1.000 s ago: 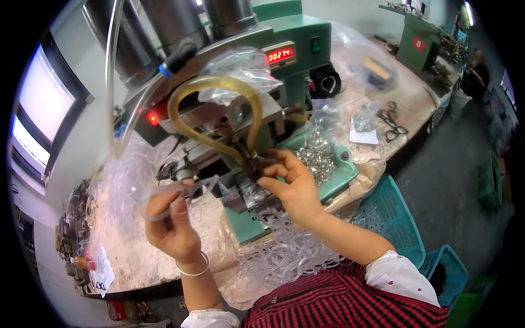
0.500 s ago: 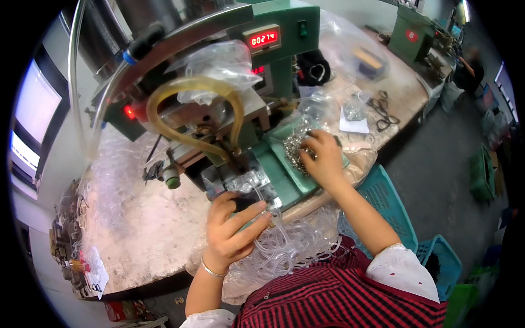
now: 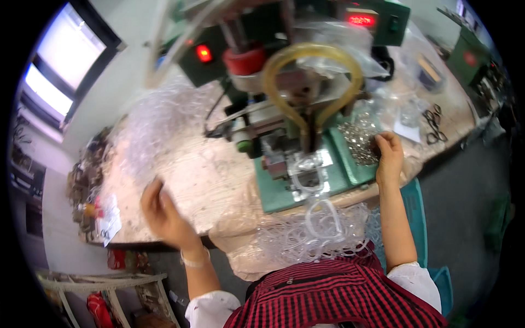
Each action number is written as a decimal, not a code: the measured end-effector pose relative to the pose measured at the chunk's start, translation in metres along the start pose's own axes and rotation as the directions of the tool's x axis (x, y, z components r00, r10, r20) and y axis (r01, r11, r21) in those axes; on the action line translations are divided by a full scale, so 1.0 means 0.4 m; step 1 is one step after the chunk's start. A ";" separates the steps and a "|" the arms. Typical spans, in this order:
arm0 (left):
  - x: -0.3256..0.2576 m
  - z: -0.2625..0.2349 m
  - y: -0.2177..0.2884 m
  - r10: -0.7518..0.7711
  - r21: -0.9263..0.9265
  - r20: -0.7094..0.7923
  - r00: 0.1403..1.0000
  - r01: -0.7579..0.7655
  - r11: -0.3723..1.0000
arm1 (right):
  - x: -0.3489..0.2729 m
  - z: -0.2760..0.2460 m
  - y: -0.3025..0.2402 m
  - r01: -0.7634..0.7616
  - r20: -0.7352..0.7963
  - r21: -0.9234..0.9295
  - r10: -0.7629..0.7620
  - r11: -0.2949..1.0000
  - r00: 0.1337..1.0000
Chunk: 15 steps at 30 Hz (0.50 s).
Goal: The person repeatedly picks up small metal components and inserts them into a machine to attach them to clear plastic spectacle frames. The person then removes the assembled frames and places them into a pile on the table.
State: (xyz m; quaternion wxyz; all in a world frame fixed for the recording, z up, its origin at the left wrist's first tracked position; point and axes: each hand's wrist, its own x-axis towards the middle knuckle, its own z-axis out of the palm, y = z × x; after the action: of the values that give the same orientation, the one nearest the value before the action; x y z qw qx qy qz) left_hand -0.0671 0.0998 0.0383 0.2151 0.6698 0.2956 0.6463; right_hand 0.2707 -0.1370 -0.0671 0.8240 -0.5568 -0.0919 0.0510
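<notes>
My left hand (image 3: 167, 218) hovers over the left front of the table, smeared by motion, with a dark cover on a finger; nothing shows in it. At the right rim of a green tray (image 3: 358, 174), my right hand (image 3: 390, 156) has its fingers bent together beside small shiny metal parts (image 3: 358, 136). What it pinches, if anything, is hidden. Between my hands stands a green press machine (image 3: 273, 199) with a yellowish hose loop (image 3: 269, 76). Clear tubing (image 3: 320, 188) lies on its metal plate, under the press head. More clear tube loops (image 3: 290, 238) are heaped in front.
A big heap of clear tubing (image 3: 147, 134) covers the table's back left. White paper (image 3: 407, 131) and black-handled scissors (image 3: 433, 123) lie right of the tray. Teal baskets (image 3: 416, 216) stand below the table's right edge. Paper (image 3: 109, 218) hangs at the left edge.
My left hand has left the tubing at the press and swung out left over the table. My right hand has drawn back from amid the metal parts to the tray's rim. The view has shifted.
</notes>
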 end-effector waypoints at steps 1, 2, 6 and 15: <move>0.043 0.019 -0.027 0.109 0.130 0.160 0.981 -0.131 0.983 | -0.002 0.031 0.005 0.026 0.020 -0.034 -0.025 0.999 0.999; 0.075 0.036 -0.056 0.181 0.241 0.323 0.929 -0.265 0.934 | -0.005 0.064 0.004 0.055 0.046 -0.070 -0.052 0.996 0.998; 0.057 0.121 -0.272 0.054 0.451 0.617 0.785 -0.409 0.793 | -0.032 0.152 -0.040 0.169 0.223 -0.291 -0.105 0.942 0.969; -0.037 0.225 -0.359 -0.293 0.298 0.392 0.872 0.181 0.937 | -0.100 -0.095 -0.108 0.256 0.132 -0.668 -0.228 0.698 0.965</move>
State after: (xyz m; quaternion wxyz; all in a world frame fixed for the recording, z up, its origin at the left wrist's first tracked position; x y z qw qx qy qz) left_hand 0.0053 0.2036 -0.0753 0.2667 0.7759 0.4007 0.4079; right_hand 0.2386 -0.1950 -0.0445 0.5606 -0.8010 -0.1924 -0.0841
